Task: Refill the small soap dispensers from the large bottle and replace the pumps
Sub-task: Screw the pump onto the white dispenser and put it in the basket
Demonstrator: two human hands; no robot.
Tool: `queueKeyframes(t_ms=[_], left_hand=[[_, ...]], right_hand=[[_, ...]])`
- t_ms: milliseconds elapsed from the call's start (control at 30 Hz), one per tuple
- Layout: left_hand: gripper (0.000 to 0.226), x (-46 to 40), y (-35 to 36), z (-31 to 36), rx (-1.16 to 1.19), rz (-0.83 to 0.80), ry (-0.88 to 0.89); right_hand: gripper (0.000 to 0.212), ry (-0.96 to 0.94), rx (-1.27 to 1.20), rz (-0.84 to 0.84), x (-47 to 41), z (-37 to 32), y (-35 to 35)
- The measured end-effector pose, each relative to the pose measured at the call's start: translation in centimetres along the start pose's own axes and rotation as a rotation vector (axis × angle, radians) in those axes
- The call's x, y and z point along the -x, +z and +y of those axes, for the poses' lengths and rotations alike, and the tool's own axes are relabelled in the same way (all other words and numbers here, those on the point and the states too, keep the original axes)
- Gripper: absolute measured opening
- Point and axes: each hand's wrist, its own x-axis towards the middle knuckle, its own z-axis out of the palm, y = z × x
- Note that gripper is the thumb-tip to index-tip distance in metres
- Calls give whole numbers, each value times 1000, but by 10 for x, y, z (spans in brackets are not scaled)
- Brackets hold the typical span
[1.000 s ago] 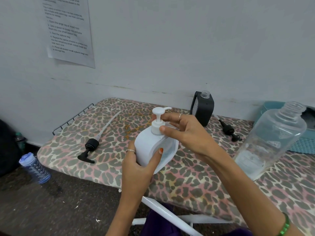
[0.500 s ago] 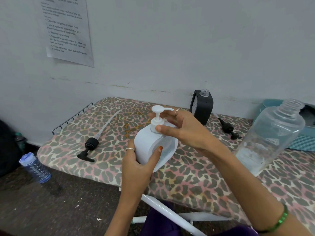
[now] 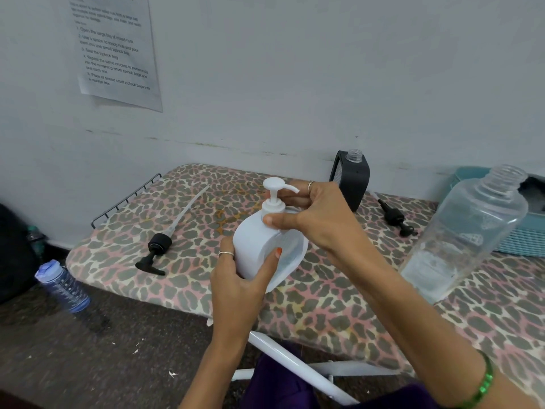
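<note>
My left hand (image 3: 239, 286) grips the body of a white soap dispenser (image 3: 253, 246) held just above the board's front edge. The white pump (image 3: 274, 196) sits in its neck, and my right hand (image 3: 318, 219) pinches the pump's collar. A black dispenser (image 3: 352, 180) with an open neck stands at the back. Its small black pump (image 3: 395, 216) lies to the right of it. The large clear bottle (image 3: 466, 240), uncapped and nearly empty, stands at the right. A large black pump with a long tube (image 3: 159, 246) lies on the left.
Everything rests on an ironing board with a leopard-print cover (image 3: 339, 305) against a white wall. A teal basket (image 3: 525, 240) sits at the far right. A blue water bottle (image 3: 62, 286) stands on the floor at left. A printed sheet (image 3: 115, 51) hangs on the wall.
My right hand's fingers have shifted around the pump collar, and the pump nozzle has swung slightly to the right. The left hand keeps its grip on the white dispenser.
</note>
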Motion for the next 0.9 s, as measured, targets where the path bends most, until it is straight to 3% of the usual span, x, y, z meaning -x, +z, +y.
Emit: queueKeyframes(t_ms=[167,333,400,567,667,733,800,900], left_hand=[[48,-2,0,2,74,-16,-57],[52,-2,-1,5,88,-57,-87],[61,-1,-1,3,88,-66,-96],[68,-2,-1,1,95,-118,-131],[67,-5,3,2,28,-168,-178],[58,-6,7,3,-155,-245,-170],[50,-7,14,6,-488,-335,-132],[60,-11,24,17,-901,-443,-75]], right_hand=[[42,-20,170,-35,-2,-3,0],[57,55,502,-492,-12,-10,-21],[65,37,661,-540,-15,-11,-27],[41,-65,863,-425,-18,-19,-31],[47,-119,901,-365,-15,-30,-35],[61,-171,931,-297,-14,-40,-44],[67,-213,933,-198,-15,-51,-56],[68,-269,911,25,-16,-68,-83]])
